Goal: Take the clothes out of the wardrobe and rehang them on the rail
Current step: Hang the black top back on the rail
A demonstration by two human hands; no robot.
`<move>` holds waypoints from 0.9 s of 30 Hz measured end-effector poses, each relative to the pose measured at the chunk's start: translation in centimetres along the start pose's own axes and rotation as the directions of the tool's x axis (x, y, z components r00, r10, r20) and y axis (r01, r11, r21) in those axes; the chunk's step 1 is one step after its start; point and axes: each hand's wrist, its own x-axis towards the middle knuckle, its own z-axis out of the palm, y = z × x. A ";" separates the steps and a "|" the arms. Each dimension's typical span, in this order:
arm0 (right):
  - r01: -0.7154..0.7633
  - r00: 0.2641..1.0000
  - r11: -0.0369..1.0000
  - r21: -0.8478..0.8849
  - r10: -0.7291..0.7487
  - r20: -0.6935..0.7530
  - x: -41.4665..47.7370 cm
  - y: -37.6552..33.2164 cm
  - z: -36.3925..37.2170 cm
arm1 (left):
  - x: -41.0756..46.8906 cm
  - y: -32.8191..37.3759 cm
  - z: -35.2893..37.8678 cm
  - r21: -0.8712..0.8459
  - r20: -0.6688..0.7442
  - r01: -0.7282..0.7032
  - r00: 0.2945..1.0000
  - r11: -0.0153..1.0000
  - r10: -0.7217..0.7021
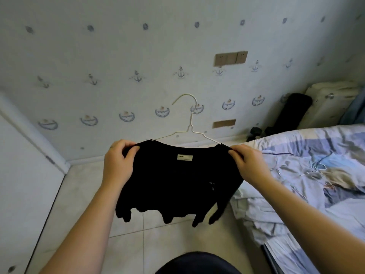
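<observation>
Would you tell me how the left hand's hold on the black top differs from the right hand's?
The left hand curls over one shoulder of the black fabric top, lying partly across the cloth; the right hand pinches the other shoulder's outer tip, staying mostly beside the cloth. Both hold it on the white wire hanger.

Open floor at lower centre, hemmed in on both sides.
A bed [316, 175] crowded the right; a white panel [23, 175] blocked the left; tiled floor [83, 194] lay open between.
</observation>
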 end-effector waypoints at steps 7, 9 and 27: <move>0.250 0.968 0.967 -0.044 -0.248 0.048 -6.4 -7.5 -1.4 | -10.3 1.1 -10.6 0.161 -0.094 -0.070 0.992 0.984 0.086; 0.307 0.950 0.951 -0.026 -0.306 0.059 -7.4 -9.9 -2.0 | -12.5 1.9 -13.4 0.184 -0.117 -0.071 0.989 0.980 0.094; 0.790 0.605 0.609 0.071 -0.755 -0.254 -12.9 -38.5 -8.2 | -25.3 12.2 -40.9 0.488 -0.496 -0.203 0.736 0.849 0.461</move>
